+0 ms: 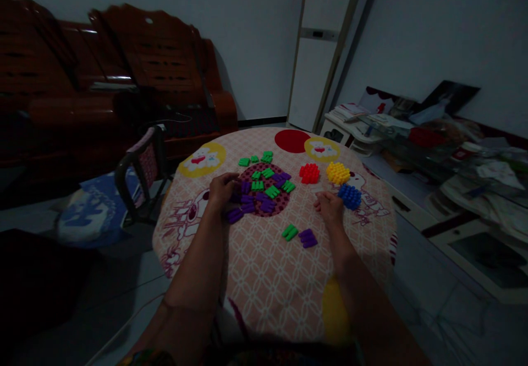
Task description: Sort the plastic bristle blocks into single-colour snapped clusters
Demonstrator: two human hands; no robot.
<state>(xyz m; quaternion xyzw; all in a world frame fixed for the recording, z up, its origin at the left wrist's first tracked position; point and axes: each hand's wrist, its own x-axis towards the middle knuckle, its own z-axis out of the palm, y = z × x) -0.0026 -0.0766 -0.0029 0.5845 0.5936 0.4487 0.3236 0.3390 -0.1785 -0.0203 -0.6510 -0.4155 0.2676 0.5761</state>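
My left hand (223, 191) is at the left edge of a loose group of purple plastic building pieces (247, 206). Its fingers are apart and reach over the nearest pieces; whether it grips one is hard to see in the dim light. My right hand (330, 208) rests on the table with its fingers curled in and nothing visible in them. Just beyond it sits a cluster of joined blue pieces (350, 196). A red cluster (309, 173) and a yellow cluster (337, 173) stand farther back. Green pieces (272, 191) lie among and behind the purple ones.
One green piece (289, 232) and one purple piece (307, 238) lie apart, nearer me. The round table wears a patterned cloth (268, 278). A small chair (142, 173) stands at its left, wooden seats (152, 58) behind, and a cluttered cabinet (429, 206) at the right.
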